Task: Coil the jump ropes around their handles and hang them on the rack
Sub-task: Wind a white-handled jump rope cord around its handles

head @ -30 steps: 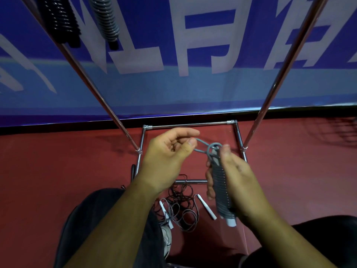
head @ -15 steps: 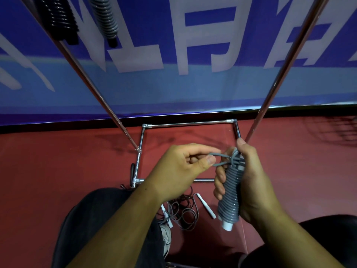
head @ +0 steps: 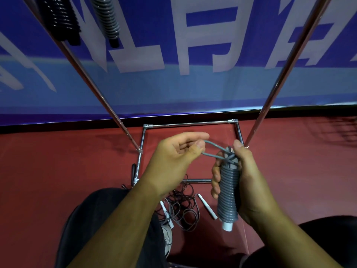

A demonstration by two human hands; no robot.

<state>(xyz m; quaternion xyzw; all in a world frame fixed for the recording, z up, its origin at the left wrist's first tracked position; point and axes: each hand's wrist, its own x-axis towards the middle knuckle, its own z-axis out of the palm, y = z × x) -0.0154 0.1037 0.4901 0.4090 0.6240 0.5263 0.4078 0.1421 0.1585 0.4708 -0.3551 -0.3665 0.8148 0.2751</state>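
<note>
Nearest, your dark trouser legs [head: 108, 219] are filling the lower edge, with a pale shoe [head: 167, 236] showing between them. Just above, your right hand [head: 249, 178] is gripping the grey jump rope [head: 229, 194], fingers and thumb curled round the bundle; the cord is lying in tight turns down its length, and a white handle end [head: 227, 227] is sticking out below the coils. The bundle is standing roughly upright, in the air over the floor. Your thumb is pressing at the top, where strands are crossing. Your left hand [head: 173, 159] is pinching a loop [head: 212, 149] of the same grey cord between thumb and forefinger, and the loop is running from there to the top of the bundle.

Below the hands, on the red floor [head: 58, 161], a second jump rope [head: 181, 207] is lying loose and tangled, dark cord, with two white handles [head: 207, 206] at either side of the heap. Beyond it, the rack [head: 189, 123] is standing on its chrome base frame, two slanted uprights rising out of frame left and right. Behind the rack, a blue banner [head: 173, 84] with large white characters is covering the wall. Farthest up, at top left, a black coiled rope [head: 61, 18] and a grey coiled rope [head: 108, 18] are hanging by the left upright; their attachment is out of frame
</note>
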